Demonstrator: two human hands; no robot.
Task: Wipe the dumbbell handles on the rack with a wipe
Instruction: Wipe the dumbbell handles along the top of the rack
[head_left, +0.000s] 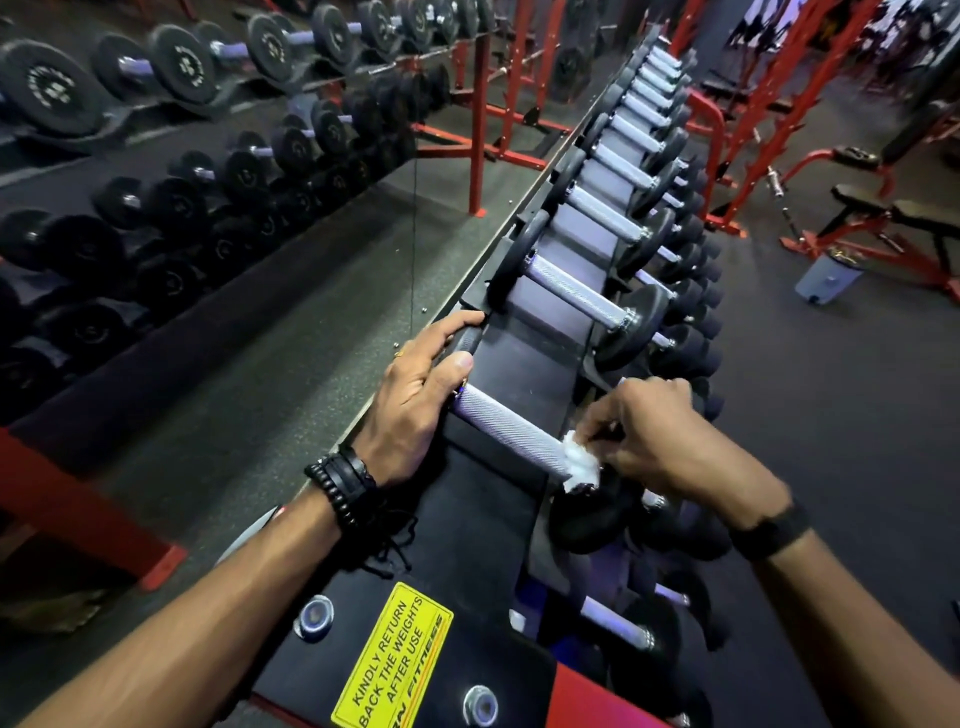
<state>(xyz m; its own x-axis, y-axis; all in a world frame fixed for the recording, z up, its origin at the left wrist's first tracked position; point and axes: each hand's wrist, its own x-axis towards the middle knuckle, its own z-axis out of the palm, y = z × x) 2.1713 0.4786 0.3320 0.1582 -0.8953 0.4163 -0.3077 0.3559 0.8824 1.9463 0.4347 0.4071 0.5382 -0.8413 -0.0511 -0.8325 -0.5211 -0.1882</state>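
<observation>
Landmark: the yellow notice sticker (393, 660) on the near end of the rack (467, 525); every place below is read from it.
Dumbbell in hand: you have the first dumbbell beyond the sticker, its knurled handle (506, 432) lying across the rack's top tier.
Left hand (415, 400): it curls over that dumbbell's far-left head, thumb by the handle's end, bracing it.
Right hand (654, 441): it pinches the wipe (582, 465) against the handle's right end, next to the black head (592, 519).
Wipe: white, crumpled and soft; judged light and likely to bunch or tear on the knurling, so wrap it around the bar rather than dabbing.
Handle: stiff steel with a rough grip; it should not slip, but the dumbbell looks heavy and may roll, so keep your hold on the head.
Progress: judged early; the next dumbbell (576, 291) and the long row beyond the sticker look unwiped.
</observation>
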